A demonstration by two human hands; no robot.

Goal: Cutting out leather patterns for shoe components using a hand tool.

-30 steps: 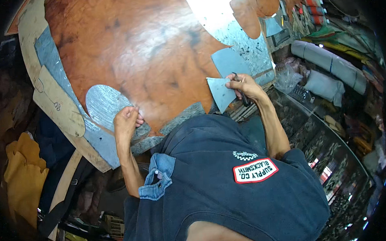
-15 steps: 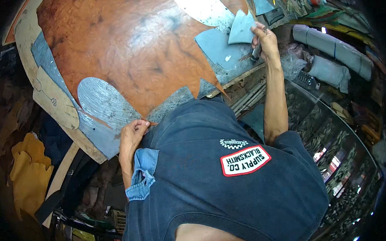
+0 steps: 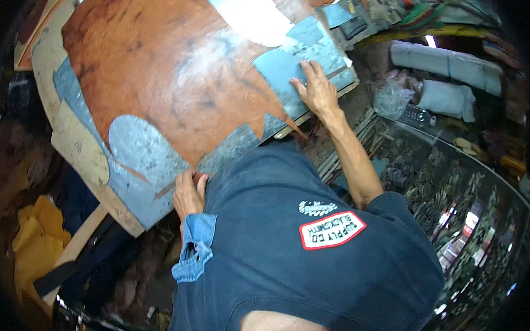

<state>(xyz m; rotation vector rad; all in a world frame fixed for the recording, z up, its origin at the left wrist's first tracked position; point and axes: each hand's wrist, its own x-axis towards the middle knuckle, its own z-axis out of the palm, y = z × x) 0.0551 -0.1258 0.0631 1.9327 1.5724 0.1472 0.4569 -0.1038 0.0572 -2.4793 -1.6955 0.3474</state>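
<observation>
A large brown leather hide [image 3: 152,69] with a jagged near edge lies across the grey work surface [image 3: 144,211]. My right hand [image 3: 321,93] rests with fingers stretched out on a flat blue-grey piece [image 3: 276,68], right of the hide. Just beyond it lies a smaller blue piece [image 3: 306,31]. A dark, narrow strip or tool [image 3: 337,73] shows beside the hand; its kind is unclear. My left hand [image 3: 188,194] is at the near edge, by the hide's lower tip, thumb apart from its loosely bent fingers. Nothing shows in either hand.
A rounded grey shape [image 3: 141,142] and a pale board [image 3: 79,139] lie along the left side. Yellow leather [image 3: 41,237] hangs at lower left. Wrapped rolls [image 3: 445,63] and a glass-topped case [image 3: 452,197] stand at right. Tools [image 3: 382,6] lie at the far right.
My right hand has let go of the smaller blue piece, which now lies flat, and has moved left onto the blue-grey piece. My left hand's thumb and fingers have parted.
</observation>
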